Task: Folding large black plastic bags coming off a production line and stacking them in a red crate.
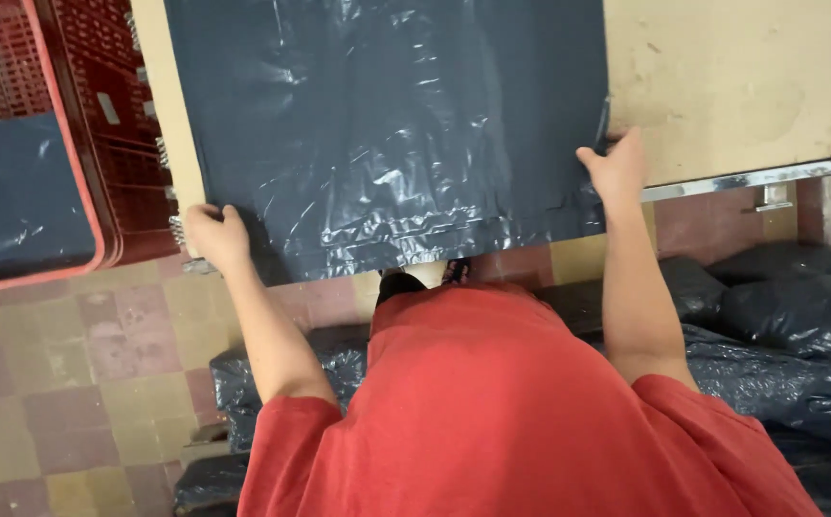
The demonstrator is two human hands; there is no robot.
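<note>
A large dark grey plastic bag [387, 124] lies flat on a beige tabletop [731, 86], its near edge hanging a little over the table's front. My left hand [214, 235] grips the bag's near left corner at the table edge. My right hand [615, 168] pinches the bag's near right corner, fingers closed on the plastic. Both arms reach forward from my red shirt [511, 412].
A red plastic crate [80, 191] with a dark bag inside stands at the left. More dark filled bags [779, 335] lie on the checkered tile floor [80, 354] at my right and behind my legs. The table has a metal rim [751, 177].
</note>
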